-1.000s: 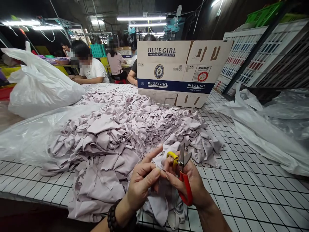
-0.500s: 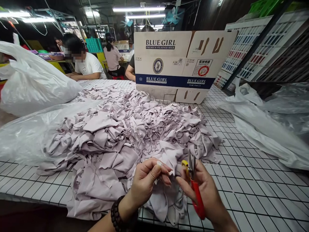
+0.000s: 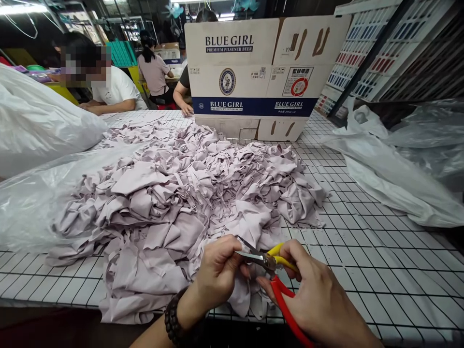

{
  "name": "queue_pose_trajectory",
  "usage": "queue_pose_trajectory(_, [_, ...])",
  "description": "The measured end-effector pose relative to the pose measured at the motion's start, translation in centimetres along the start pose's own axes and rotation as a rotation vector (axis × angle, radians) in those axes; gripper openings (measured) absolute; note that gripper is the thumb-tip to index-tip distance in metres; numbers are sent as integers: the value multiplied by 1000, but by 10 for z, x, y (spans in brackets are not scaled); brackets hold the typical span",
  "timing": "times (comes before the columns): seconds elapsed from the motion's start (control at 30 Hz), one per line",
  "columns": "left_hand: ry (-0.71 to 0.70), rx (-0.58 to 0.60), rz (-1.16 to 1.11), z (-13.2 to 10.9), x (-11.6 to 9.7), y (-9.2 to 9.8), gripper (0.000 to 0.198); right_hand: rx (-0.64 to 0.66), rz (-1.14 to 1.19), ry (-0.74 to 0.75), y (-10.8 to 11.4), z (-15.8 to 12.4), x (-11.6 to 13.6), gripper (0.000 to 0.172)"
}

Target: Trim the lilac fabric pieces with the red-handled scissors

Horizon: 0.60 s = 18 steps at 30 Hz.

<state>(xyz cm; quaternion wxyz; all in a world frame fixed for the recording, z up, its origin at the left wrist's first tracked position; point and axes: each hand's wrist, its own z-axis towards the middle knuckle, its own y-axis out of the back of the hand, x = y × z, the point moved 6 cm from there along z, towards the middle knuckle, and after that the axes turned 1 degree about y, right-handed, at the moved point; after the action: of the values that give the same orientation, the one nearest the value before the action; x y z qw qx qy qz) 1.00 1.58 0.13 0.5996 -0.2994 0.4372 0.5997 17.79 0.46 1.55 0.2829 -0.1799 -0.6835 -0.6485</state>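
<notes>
- My left hand (image 3: 217, 278) pinches a bit of pale purple cloth (image 3: 241, 297).
- My right hand (image 3: 315, 297) grips small snips (image 3: 270, 263); their blades are open and point at my left fingers.
- The big cloth pile (image 3: 174, 193) lies just past both hands.
- Far behind the pile stands a cardboard box (image 3: 253, 72); I cannot see inside it.
- A stuffed white bag (image 3: 39, 121) sits far off to my left.

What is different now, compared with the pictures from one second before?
The right hand has turned the scissors from blades pointing up to blades pointing left, open at the cloth piece pinched in the left hand. Both hands sit lower in the picture, and the view has tilted down. The cloth pile, cardboard box and plastic bags stayed in place.
</notes>
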Motion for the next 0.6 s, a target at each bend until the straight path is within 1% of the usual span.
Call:
queue_pose_trajectory(0.17, [-4,-8,-4,0,-1,1,24,-15,-44,11,2,1,6,29])
queue_pose_trajectory(0.37, [31,-1,-21,-1,-1,1,25,-26,-173,29,6,0,11,28])
queue_pose_trajectory(0.5, [42,-3,-32,-1,0,2,25,-38,-239,66,7,1,13,30])
queue_pose_trajectory(0.6, [58,0,-46,-1,1,1,26,-20,-270,81,7,3,12,32])
